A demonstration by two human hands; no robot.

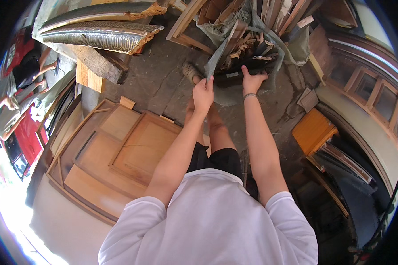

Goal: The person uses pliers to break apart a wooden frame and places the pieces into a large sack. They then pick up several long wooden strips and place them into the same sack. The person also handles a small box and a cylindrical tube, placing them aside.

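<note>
A grey woven sack (215,61) stands open in front of me, filled with broken wood scraps (240,49). My left hand (204,94) pinches the near left edge of its mouth between thumb and fingers. Inside that mouth, on the near side, lies a black flat piece (224,78) bearing a small pale label. My right hand (253,82) is against this piece, thumb pointing up and fingers toward the right; whether it grips the piece cannot be made out. Loose sack fabric (280,58) hangs to the right of that hand.
Behind stands another sack (215,31) with long wood strips. Wooden panels (146,145) lean at left, near a thick timber (96,63) and broken moulded pieces (99,36). An orange-brown wooden box (313,131) is at right. A person (13,102) is at far left.
</note>
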